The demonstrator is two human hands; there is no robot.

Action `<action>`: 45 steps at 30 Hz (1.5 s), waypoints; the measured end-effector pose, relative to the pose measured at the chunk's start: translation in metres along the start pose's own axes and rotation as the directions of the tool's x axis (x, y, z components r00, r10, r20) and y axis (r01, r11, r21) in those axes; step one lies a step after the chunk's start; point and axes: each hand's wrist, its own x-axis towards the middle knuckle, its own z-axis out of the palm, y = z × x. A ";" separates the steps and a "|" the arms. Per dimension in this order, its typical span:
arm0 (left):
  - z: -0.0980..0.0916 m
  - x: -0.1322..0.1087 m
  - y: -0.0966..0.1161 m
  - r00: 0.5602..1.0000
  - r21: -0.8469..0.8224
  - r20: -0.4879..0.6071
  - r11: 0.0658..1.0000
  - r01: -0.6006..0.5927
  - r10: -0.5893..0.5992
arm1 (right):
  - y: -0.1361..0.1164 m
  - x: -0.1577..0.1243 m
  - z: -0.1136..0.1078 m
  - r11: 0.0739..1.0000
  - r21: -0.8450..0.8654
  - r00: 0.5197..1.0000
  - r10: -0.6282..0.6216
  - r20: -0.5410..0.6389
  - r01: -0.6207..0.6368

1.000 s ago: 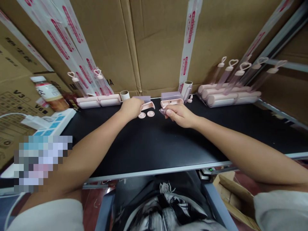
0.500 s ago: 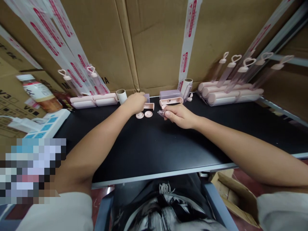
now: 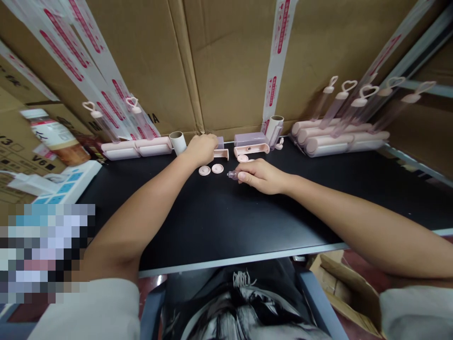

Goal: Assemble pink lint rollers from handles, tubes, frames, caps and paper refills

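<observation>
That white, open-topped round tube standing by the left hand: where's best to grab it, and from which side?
Probably by the upper wall of that white round tube, coming from above. It stands on end, opening upward, while the left hand crowds its right side and a pink-and-white cylinder lies close on its left.

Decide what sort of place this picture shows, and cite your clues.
Likely a small workshop or packing bench: matching pink cylinders lie grouped at both sides of a black table, loose pink discs lie between them, and taped cardboard stands behind.
</observation>
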 end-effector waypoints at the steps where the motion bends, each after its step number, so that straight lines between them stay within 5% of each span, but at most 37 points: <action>1: 0.002 0.000 -0.001 1.000 0.001 -0.014 1.000 -0.006 0.006 | 0.000 0.000 0.000 1.000 -0.003 1.000 -0.002 0.003 0.002; 8: -0.002 -0.011 -0.005 0.996 -0.041 -0.076 0.998 -0.046 0.043 | 0.001 0.000 0.000 1.000 -0.007 1.000 0.023 0.019 -0.022; 14: -0.003 -0.065 0.014 0.989 -0.238 -0.081 0.961 -0.142 0.126 | 0.001 0.000 0.001 0.999 -0.022 0.999 0.025 0.027 -0.025; 19: 0.013 -0.095 0.045 0.964 -0.284 0.227 0.956 -0.073 0.141 | 0.000 0.002 0.002 1.000 -0.018 0.999 -0.024 0.031 0.024; 22: 0.018 -0.089 0.050 0.950 -0.303 0.284 0.952 -0.042 0.132 | 0.000 0.002 0.002 1.000 -0.018 0.999 -0.021 0.027 0.022; 30: 0.012 -0.062 0.038 0.977 -0.233 0.189 0.971 -0.056 0.102 | -0.002 0.002 0.001 1.000 -0.018 0.999 0.006 0.052 -0.005; 38: 0.011 -0.024 0.015 0.990 -0.173 0.110 0.980 0.103 -0.085 | -0.001 0.002 0.001 0.998 -0.021 0.996 0.060 0.068 -0.059; 45: 0.012 -0.018 0.024 0.985 -0.181 0.101 0.971 0.154 -0.137 | -0.002 0.002 0.002 0.999 -0.015 0.998 0.029 0.051 -0.028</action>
